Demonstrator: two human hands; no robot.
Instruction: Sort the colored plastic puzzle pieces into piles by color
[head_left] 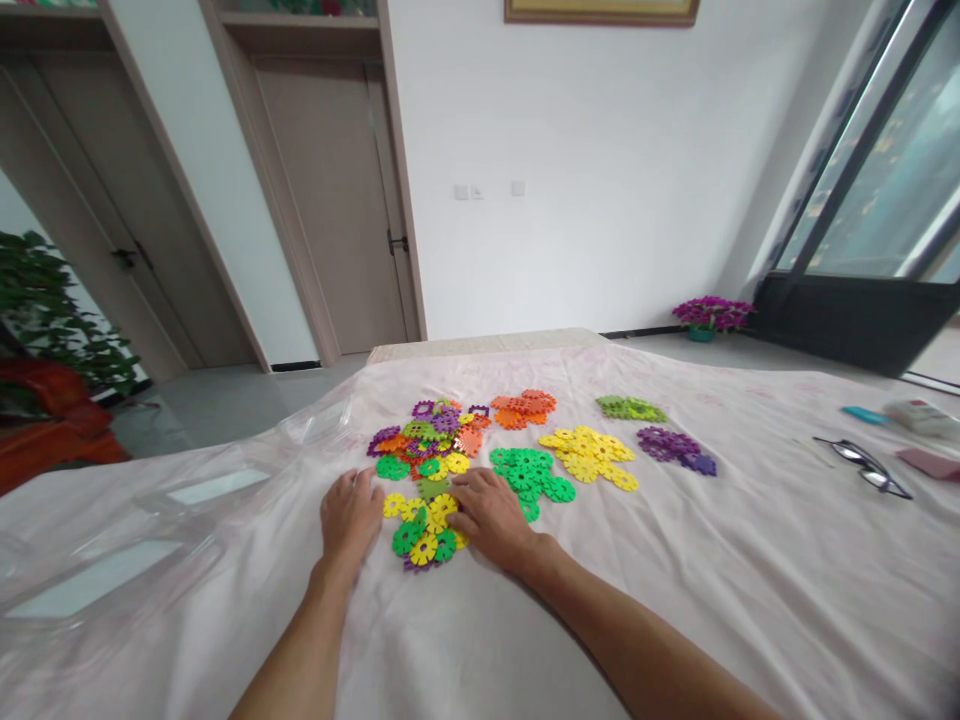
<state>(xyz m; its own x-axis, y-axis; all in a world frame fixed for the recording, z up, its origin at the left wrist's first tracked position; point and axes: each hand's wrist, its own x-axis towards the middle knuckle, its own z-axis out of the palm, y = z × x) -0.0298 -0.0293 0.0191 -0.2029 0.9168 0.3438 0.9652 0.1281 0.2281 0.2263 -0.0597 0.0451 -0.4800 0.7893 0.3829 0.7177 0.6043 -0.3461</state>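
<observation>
Left hand point(351, 515): open, palm down, fingers extended and lying flat on the cloth point(675, 600). The fingertips rest just left of the discs point(424, 530).

Right hand point(491, 518): open, palm down, fingers spread. The fingertips touch the right edge of the same discs. No disc is seen pinched, though what lies under the palm is hidden.

Discs: a small loose cluster of yellow and green pieces, with a purple one at the near edge, lying directly between the two sets of fingers. With a flat hand on each side, the cluster appears hemmed in so it does not scatter.

Just beyond the fingertips lies a mixed heap point(427, 440) of purple, orange, green and yellow pieces, touching the cluster.

Right of the right fingers are the single-colour groups, each apart from the next, apparently so the colours stay separate:
- green pile point(529, 470), nearest
- yellow pile point(589, 455)
- purple pile point(671, 447)
- orange pile point(523, 407), farther back
- lime pile point(630, 408), farther back

Well to the right, clear of all the pieces, lie glasses point(862, 465).
</observation>
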